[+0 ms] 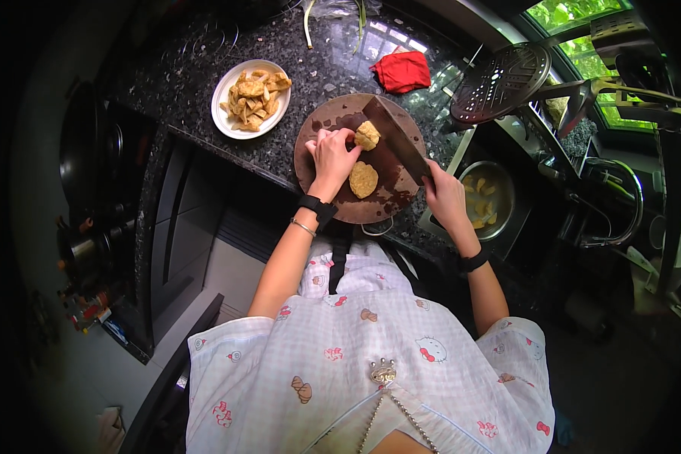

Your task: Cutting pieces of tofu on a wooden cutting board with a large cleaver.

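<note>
A round brown cutting board (330, 199) lies on the dark speckled counter, its surface wet in patches. On it, my left hand (331, 157) has its fingers closed on the edge of a golden-brown fried patty (367, 136). A second, larger patty (363, 180) rests loose just below that hand. My right hand (445, 195) grips a cleaver (396, 141) at its handle end. The wide dark blade slants across the right part of the board, close to the held patty. Its cutting edge cannot be made out clearly.
A white oval plate (233, 135) of cut fried pieces (254, 98) stands left of the board. Behind it are a red cloth (402, 72) and green stalks (309, 24). To the right, a metal pan (499, 227) holds yellowish pieces, near a tap (617, 242) and hanging utensils (507, 79).
</note>
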`<state>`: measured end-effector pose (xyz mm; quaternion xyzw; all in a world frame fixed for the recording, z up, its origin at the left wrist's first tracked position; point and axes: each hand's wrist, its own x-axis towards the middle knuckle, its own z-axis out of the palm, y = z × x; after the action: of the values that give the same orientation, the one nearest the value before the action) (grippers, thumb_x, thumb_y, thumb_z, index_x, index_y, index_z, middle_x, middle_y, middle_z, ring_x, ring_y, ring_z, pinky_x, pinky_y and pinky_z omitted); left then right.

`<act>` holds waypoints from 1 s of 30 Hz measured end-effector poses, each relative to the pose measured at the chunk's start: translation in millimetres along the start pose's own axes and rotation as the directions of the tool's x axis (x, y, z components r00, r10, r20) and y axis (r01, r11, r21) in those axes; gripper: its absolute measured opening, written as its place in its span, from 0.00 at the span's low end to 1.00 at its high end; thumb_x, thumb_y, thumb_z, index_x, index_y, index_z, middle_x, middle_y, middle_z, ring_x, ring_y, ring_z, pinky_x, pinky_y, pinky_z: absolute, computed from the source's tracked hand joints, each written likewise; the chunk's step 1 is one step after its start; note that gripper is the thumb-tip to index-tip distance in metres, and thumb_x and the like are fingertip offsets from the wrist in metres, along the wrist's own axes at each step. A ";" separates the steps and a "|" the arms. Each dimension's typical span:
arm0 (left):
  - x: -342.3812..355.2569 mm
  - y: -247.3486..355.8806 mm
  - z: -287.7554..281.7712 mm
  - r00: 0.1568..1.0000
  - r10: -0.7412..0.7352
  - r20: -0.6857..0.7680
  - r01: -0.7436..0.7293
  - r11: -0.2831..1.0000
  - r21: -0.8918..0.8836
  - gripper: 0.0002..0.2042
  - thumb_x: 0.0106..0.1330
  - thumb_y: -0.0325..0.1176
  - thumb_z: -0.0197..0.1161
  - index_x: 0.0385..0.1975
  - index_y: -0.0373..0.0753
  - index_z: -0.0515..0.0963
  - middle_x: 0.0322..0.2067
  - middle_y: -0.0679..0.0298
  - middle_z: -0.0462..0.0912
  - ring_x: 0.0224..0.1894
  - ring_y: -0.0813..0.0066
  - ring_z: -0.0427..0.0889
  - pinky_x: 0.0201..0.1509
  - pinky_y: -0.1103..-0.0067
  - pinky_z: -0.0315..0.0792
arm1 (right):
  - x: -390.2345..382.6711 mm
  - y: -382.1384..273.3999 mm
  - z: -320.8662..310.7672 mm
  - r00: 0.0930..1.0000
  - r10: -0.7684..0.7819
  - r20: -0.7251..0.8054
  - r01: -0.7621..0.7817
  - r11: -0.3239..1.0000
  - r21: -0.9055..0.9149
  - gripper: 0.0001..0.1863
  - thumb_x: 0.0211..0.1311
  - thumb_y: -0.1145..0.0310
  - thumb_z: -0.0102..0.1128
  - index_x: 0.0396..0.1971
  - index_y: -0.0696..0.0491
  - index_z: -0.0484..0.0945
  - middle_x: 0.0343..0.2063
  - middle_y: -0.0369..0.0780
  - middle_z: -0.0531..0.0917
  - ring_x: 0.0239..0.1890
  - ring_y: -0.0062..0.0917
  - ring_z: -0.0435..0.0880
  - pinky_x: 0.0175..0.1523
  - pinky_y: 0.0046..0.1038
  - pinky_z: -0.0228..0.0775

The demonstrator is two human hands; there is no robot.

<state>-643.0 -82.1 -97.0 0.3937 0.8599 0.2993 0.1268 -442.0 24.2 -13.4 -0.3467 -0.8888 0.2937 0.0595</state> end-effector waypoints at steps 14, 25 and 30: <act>54.9 2.7 -6.8 0.789 0.472 0.392 -0.533 0.844 0.056 0.26 0.40 0.28 0.72 0.45 0.45 0.74 0.42 0.65 0.73 0.46 0.63 0.72 0.50 0.68 0.66 | 3.3 103.8 -56.6 0.566 0.165 0.808 -0.739 0.535 0.408 0.12 0.58 0.78 0.52 0.43 0.60 0.72 0.16 0.32 0.71 0.07 0.14 0.63 0.14 0.18 0.52; 61.2 15.2 -29.2 0.801 0.422 0.425 -0.533 0.825 0.187 0.20 0.37 0.37 0.72 0.36 0.47 0.80 0.31 0.66 0.77 0.45 0.62 0.71 0.55 0.48 0.57 | 69.8 80.3 -13.9 0.537 -0.039 0.843 -0.703 0.532 0.473 0.11 0.57 0.80 0.53 0.41 0.58 0.72 0.16 0.32 0.71 0.08 0.14 0.63 0.14 0.17 0.52; 55.5 6.1 -64.0 0.846 0.451 0.286 -0.514 0.832 0.208 0.21 0.38 0.38 0.70 0.38 0.48 0.80 0.34 0.66 0.78 0.44 0.63 0.73 0.57 0.50 0.56 | 73.1 58.5 -22.0 0.570 -0.056 0.820 -0.667 0.551 0.501 0.15 0.57 0.80 0.54 0.46 0.59 0.71 0.19 0.33 0.74 0.07 0.14 0.63 0.12 0.17 0.54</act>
<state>-704.9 -63.7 -41.8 0.6438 0.7449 0.1520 0.0870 -456.2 116.7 -35.5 -0.2952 -0.5180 0.7676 -0.2355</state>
